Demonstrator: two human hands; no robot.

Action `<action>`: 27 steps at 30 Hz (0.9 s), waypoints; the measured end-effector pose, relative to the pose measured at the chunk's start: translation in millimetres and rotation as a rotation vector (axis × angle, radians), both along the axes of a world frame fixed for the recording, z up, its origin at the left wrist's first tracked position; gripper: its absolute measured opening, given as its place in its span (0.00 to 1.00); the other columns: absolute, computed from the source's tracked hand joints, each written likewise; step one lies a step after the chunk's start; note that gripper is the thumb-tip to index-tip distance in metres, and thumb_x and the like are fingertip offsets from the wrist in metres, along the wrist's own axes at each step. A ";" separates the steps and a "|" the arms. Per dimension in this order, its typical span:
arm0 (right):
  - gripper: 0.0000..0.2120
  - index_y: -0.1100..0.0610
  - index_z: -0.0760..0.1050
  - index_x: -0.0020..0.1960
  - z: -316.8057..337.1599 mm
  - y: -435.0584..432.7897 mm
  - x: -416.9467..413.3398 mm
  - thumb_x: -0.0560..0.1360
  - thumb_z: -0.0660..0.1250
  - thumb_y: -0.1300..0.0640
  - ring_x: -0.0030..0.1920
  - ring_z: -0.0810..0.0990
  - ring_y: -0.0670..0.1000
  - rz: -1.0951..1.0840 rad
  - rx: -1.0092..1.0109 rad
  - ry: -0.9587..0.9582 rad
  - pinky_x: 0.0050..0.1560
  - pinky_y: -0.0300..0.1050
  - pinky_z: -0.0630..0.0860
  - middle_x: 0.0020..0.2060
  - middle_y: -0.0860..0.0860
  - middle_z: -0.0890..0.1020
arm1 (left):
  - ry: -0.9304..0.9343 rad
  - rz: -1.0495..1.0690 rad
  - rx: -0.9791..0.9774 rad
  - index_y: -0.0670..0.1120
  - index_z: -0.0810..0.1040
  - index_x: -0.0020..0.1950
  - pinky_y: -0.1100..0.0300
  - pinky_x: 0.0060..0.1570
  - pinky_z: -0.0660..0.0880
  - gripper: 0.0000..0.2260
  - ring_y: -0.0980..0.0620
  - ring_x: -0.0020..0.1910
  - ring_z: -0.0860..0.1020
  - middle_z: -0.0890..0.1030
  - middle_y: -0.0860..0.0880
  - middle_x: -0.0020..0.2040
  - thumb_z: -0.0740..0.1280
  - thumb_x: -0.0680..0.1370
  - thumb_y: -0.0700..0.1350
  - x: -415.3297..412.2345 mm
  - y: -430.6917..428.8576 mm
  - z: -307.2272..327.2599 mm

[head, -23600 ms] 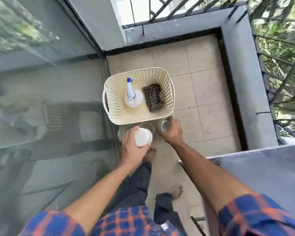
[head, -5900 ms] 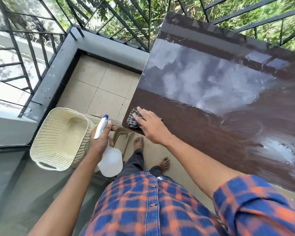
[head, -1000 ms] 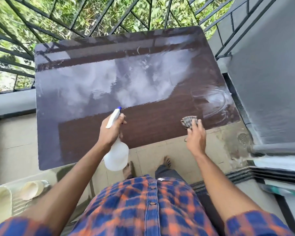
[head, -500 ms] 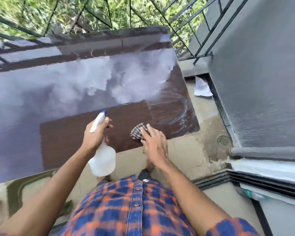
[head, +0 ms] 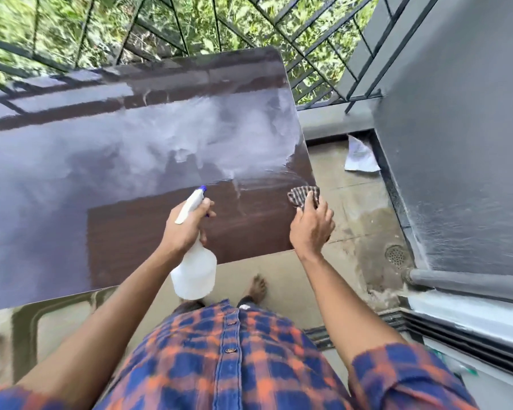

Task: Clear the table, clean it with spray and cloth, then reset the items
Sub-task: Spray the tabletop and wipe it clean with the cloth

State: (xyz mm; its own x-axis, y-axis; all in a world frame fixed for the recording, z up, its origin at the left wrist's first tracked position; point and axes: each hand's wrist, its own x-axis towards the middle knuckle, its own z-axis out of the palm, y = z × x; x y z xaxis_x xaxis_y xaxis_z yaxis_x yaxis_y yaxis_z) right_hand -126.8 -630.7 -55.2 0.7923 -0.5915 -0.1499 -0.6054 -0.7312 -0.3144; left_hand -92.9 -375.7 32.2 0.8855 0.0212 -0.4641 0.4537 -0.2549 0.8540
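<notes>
Worktop (head: 131,226) of dark brown, glossy board fills the left and middle of the head view, its far half mirroring bright sky, with wet streaks near its right edge. At that right edge lies a checked cloth (head: 302,194), partly over the rim. The person's right hand (head: 310,229) lies on top of the cloth, fingers laid forward over it and pressing it onto the board; most of the cloth is hidden under the palm. The left hand (head: 184,229) is wrapped round the neck of a white spray bottle (head: 194,273), one finger curled at the trigger, the blue-tipped nozzle pointing out over the worktop. The bottle's body hangs below the hand, just past the near edge of the board.

Beyond the worktop runs a dark metal railing (head: 190,25) with green leaves behind it. To the right stands a grey wall (head: 456,143), and on the tiled floor (head: 353,208) below it lie a scrap of paper (head: 360,156) and a round drain (head: 395,255). A bare foot (head: 258,287) shows above the checked shirt (head: 228,365).
</notes>
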 end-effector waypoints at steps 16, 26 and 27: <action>0.25 0.57 0.71 0.74 -17.4 -13.6 -15.3 0.79 0.67 0.52 0.61 0.75 0.60 0.328 -0.008 -0.119 0.63 0.55 0.72 0.71 0.59 0.73 | -0.027 -0.007 -0.018 0.47 0.82 0.51 0.61 0.26 0.70 0.13 0.48 0.21 0.70 0.84 0.51 0.43 0.66 0.80 0.55 23.3 -3.4 4.1; 0.26 0.57 0.64 0.78 0.3 48.2 109.8 0.82 0.61 0.53 0.74 0.65 0.61 0.241 0.084 -0.034 0.76 0.53 0.59 0.78 0.60 0.63 | -0.032 -0.024 -0.044 0.44 0.82 0.53 0.62 0.27 0.69 0.12 0.48 0.20 0.70 0.83 0.50 0.43 0.65 0.83 0.51 60.8 9.0 3.8; 0.26 0.58 0.64 0.78 0.6 66.0 110.4 0.82 0.61 0.53 0.75 0.64 0.61 0.320 0.106 -0.033 0.77 0.54 0.58 0.78 0.61 0.62 | -0.035 -0.025 -0.050 0.43 0.81 0.53 0.62 0.27 0.69 0.12 0.47 0.21 0.70 0.83 0.50 0.43 0.65 0.83 0.51 64.6 11.7 3.5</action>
